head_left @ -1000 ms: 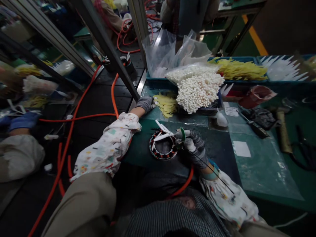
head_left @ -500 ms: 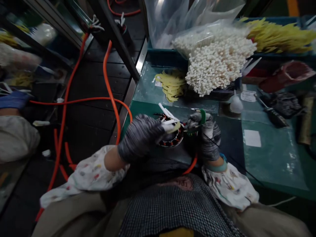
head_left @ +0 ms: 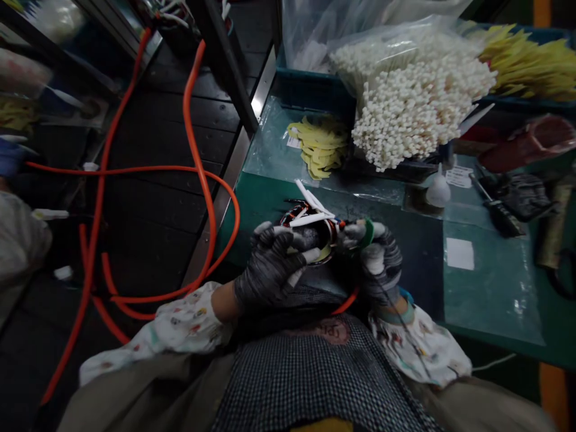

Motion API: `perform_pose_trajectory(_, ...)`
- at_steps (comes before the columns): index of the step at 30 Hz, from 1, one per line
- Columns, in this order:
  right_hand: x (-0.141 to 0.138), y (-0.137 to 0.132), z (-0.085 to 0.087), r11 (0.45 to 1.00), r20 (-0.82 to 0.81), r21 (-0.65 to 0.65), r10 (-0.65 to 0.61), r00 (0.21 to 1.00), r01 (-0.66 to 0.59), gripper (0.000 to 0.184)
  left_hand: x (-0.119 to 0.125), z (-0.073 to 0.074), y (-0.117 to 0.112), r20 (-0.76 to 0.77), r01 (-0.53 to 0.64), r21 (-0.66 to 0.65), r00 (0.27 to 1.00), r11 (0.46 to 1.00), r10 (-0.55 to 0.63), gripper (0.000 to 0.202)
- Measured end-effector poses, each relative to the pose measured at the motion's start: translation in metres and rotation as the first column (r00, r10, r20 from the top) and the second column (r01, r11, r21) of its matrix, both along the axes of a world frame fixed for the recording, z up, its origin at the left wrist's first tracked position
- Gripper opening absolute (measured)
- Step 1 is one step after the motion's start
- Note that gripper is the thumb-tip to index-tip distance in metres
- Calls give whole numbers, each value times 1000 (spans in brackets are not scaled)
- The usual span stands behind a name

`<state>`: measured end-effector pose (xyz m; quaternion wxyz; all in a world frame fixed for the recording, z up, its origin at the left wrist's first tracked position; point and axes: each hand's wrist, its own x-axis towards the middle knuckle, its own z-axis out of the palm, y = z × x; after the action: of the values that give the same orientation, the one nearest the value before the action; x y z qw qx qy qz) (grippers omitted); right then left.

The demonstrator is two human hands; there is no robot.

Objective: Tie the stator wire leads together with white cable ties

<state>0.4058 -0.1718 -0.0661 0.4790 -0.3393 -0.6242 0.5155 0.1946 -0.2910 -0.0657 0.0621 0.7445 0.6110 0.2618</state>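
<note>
Between my hands lies a ring-shaped wound coil part, like a motor stator (head_left: 333, 235), with dark and copper-coloured windings. White sleeves (head_left: 314, 219) stick out over its far side. My left hand (head_left: 274, 261), in a grey striped glove, is at the ring's near left rim, fingers bent, thumb and forefinger closed at a pale yellow strip (head_left: 323, 254) along the inner near side. My right hand (head_left: 380, 258), gloved with a green band (head_left: 368, 231) on a finger, is closed at the ring's right side, beside small coloured wires (head_left: 341, 223). What its fingertips hold is hidden.
Behind the ring lie yellow strips (head_left: 321, 147) and a bag of white tubes (head_left: 418, 108). A white funnel-shaped bottle (head_left: 438, 191), a dark-handled tool (head_left: 501, 210) and a paper square (head_left: 459, 254) are at right. Orange hoses (head_left: 209, 204) loop at left; another person's sleeve (head_left: 22, 231) shows beyond.
My left hand has moved down and its fingers have spread a little. The yellow strip has gone from above the ring to its inner near side. My right hand has barely moved.
</note>
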Motion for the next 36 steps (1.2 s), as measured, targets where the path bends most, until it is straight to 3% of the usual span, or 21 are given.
perform_pose_trajectory(2,3,-2,7,985,64,128,109,992,-116,24,1,-11,-8,-106,23,170,994,985,-5,53)
perform_pose_trajectory(4,1,-2,15,940,193,268,161,968,-209,23,-2,-16,-11,-206,91,292,978,952,-31,54)
perform_pose_trajectory(8,-16,-3,19,769,506,516,81,859,-377,33,-19,-1,-9,-216,282,324,951,903,-220,38)
perform_pose_trajectory(10,-24,-6,15,680,611,573,16,791,-457,35,-28,12,-7,-66,329,304,943,894,-325,26)
perform_pose_trajectory(12,-30,-10,11,656,678,572,-40,734,-493,34,-34,24,-3,263,255,281,907,925,-330,19)
perform_pose_trajectory(14,-32,-12,9,672,704,554,-64,707,-490,30,-39,30,4,575,36,235,800,971,-169,17)
perform_pose_trajectory(16,-34,-10,7,681,699,547,-51,713,-487,27,-45,31,19,683,-129,124,730,984,9,24)
perform_pose_trajectory(17,-34,-8,7,685,693,541,-34,720,-488,27,-49,30,28,673,-127,55,738,990,57,36)
perform_pose_trajectory(19,-34,-7,5,704,684,514,9,730,-491,27,-57,25,48,636,93,-155,771,984,28,62)
perform_pose_trajectory(20,-32,-8,4,717,680,497,29,733,-489,27,-59,22,56,651,230,-252,759,940,-11,73)
perform_pose_trajectory(22,-26,-15,0,741,666,476,47,745,-473,27,-58,19,63,697,414,-328,713,849,-78,88)
perform_pose_trajectory(23,-22,-22,-2,749,654,480,40,755,-456,28,-55,19,62,710,450,-313,696,837,-108,92)
perform_pose_trajectory(28,2,-56,-6,788,560,500,22,828,-359,32,-36,26,36,639,453,-193,731,870,-239,94)
perform_pose_trajectory(32,8,-60,-2,808,530,462,79,844,-365,29,-28,26,26,616,444,-245,758,862,-216,104)
perform_pose_trajectory(36,-1,-59,2,895,534,332,82,842,-298,28,-24,18,21,585,365,-178,786,914,-200,101)
